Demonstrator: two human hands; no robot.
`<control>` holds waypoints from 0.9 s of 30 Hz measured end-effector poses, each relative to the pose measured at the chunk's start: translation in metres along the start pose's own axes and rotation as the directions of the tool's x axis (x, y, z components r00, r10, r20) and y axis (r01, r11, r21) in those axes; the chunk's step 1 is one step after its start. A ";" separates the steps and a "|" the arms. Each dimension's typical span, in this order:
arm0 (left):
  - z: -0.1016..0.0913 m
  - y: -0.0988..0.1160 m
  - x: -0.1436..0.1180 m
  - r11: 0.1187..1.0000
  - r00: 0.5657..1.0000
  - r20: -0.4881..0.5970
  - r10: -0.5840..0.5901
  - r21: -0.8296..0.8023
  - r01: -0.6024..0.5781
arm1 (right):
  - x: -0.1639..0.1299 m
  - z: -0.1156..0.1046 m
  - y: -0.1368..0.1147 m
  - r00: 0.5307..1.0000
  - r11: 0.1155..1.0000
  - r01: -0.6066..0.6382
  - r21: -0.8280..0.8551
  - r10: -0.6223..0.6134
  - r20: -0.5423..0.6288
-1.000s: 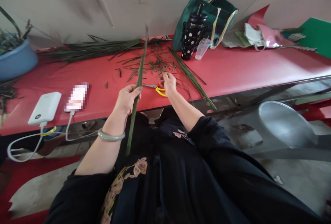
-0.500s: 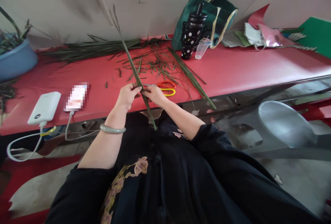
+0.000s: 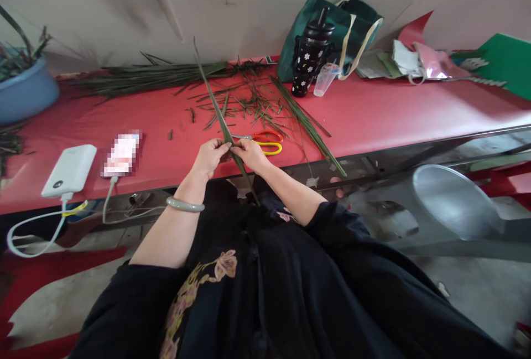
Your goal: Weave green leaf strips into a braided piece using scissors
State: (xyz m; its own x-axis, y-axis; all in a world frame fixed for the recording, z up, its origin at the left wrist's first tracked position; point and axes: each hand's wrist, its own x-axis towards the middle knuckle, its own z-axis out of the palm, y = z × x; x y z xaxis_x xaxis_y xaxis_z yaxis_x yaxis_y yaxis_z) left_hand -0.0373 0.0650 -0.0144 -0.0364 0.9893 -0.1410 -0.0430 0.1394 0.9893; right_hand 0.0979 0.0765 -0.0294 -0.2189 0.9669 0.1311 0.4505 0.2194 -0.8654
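Note:
A long, narrow green leaf (image 3: 214, 103) slants between my hands, its thin tip pointing up and away and its lower end reaching toward my lap. My left hand (image 3: 211, 155), with a pale bangle on the wrist, pinches the leaf near its middle. Close beside it, my right hand (image 3: 250, 154) is closed on the same leaf, thumb near thumb. Just behind the right hand lie scissors (image 3: 271, 149) with orange and yellow handles, their blades partly hidden by the fingers.
Leaf scraps (image 3: 257, 102) litter the red table (image 3: 373, 110). A leaf bundle (image 3: 309, 121) lies right, a larger leaf pile (image 3: 153, 76) behind. Left are a power bank (image 3: 70, 171), cabled phone (image 3: 122, 154) and blue pot (image 3: 27, 90). A black tumbler (image 3: 309, 60) stands by a green bag (image 3: 290, 32).
Both hands have shifted slightly right along with the leaf. The leaf's upper tip now sits lower, and the split seen at its top no longer shows.

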 end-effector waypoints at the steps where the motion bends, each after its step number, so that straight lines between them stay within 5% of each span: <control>1: 0.000 -0.002 0.000 1.000 1.000 0.025 -0.012 -0.009 0.012 | 0.000 0.000 0.001 1.000 1.000 0.005 0.002 -0.005 -0.005; 9: 0.000 -0.007 0.014 0.986 0.961 -0.247 0.123 -0.083 -0.147 | -0.005 0.002 0.000 0.993 0.996 0.069 0.060 -0.074 0.088; 13: -0.001 -0.007 0.017 0.974 0.936 -0.337 0.104 -0.156 -0.164 | -0.010 -0.001 -0.002 0.998 0.999 0.044 -0.001 -0.044 0.040; 15: 0.002 -0.009 0.015 0.972 0.949 -0.310 0.060 -0.200 -0.126 | -0.012 -0.003 -0.003 0.999 0.997 0.039 -0.061 -0.040 -0.021; 20: 0.022 -0.016 0.000 0.989 0.998 -0.045 -0.051 -0.139 0.044 | -0.020 -0.008 -0.005 0.986 0.935 0.067 -0.349 -0.116 -0.121; 27: 0.030 -0.016 -0.001 0.976 0.995 -0.044 -0.087 -0.203 0.076 | -0.030 -0.007 -0.005 0.979 0.862 0.144 -0.486 -0.195 -0.055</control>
State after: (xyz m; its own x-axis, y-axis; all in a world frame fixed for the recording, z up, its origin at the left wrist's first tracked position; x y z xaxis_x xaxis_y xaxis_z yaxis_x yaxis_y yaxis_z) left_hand -0.0064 0.0627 -0.0288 -0.0768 0.9706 -0.2282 -0.2473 0.2032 0.9474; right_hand 0.1087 0.0473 -0.0259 -0.2544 0.9114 0.3235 0.7774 0.3917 -0.4922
